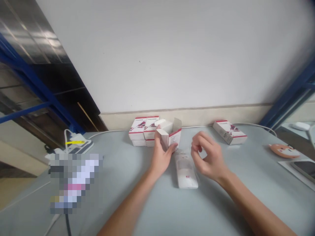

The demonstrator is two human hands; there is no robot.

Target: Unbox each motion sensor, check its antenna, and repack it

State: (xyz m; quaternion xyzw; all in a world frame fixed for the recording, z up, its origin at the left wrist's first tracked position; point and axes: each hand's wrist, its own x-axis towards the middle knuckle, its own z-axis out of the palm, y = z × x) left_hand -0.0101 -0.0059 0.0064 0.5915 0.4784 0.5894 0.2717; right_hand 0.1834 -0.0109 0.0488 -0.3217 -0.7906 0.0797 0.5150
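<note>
A small white carton with red edges (174,137) is in my left hand (161,155). Its top stands open, with the flaps raised. On the table just below lies a white plastic device (186,170) in a thin clear bag, showing a small red mark. My right hand (208,157) is beside the bag, fingers curled and thumb tip close to the index finger. Whether a bit of the clear bag is pinched there is too blurred to tell.
Several closed red-and-white cartons (137,129) are stacked by the wall on the left. Another carton (230,132) lies at the back right. A power strip (80,146), an orange animal-face item (284,151) and a phone (305,168) are toward the sides.
</note>
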